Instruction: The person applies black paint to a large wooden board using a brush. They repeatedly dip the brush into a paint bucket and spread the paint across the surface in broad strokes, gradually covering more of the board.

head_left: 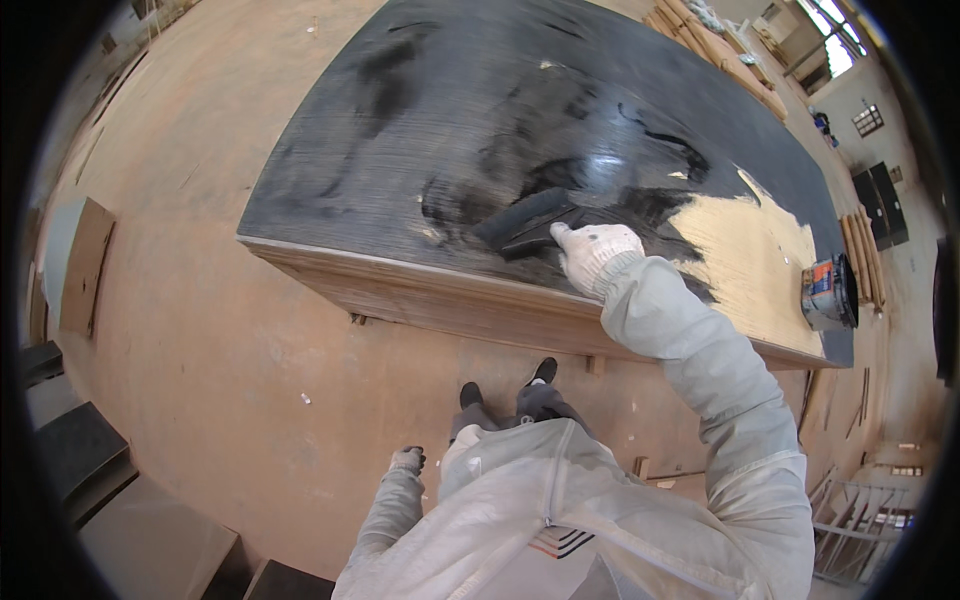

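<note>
Hanging low, left hand looks curled, can't tell if holding anything; black roller on black-smeared board, right hand closed round its handle; pale patch, then bucket on board's right end.

The right hand wears a white glove with dark smudges; the sleeve behind it is pale grey. Just left of the hand, the roller is black. Ahead, the board is black with fine streaks; its patch right of the hand is pale yellow. Farther right, the grey-black bucket carries an orange-and-blue label.
</note>
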`<state>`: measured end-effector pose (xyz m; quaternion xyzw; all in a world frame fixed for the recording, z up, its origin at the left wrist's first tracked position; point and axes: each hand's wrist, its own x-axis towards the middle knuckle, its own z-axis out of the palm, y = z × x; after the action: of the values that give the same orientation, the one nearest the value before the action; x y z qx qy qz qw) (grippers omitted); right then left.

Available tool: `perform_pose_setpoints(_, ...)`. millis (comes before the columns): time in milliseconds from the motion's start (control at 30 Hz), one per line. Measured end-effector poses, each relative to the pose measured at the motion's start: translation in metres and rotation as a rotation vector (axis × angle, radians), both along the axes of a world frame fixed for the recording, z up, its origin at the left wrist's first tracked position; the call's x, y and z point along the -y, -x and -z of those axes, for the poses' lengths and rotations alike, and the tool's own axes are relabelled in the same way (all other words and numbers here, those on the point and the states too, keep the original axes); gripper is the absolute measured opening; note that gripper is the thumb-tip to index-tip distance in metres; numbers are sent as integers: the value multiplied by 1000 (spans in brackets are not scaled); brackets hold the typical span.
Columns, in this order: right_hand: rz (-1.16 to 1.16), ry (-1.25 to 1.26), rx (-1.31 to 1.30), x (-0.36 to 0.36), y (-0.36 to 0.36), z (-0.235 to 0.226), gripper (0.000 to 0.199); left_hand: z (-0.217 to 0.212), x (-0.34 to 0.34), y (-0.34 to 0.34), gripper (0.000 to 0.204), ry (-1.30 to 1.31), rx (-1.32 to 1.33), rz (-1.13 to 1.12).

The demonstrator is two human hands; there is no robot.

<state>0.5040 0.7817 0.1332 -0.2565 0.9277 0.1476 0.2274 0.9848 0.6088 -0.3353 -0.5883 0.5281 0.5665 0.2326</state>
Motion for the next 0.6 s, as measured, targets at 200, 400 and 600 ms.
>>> perform_pose_setpoints(200,34,-76,-42,-16,39,-16,44,-17,10,19,24,95,-223,-200)
perform_pose_setpoints(400,-78,-161,-2,-8,14,-39,47,-18,2,-34,23,81,-119,-284)
perform_pose_setpoints(600,-218,31,-69,88,13,7,39,-11,-11,-65,21,61,40,-247)
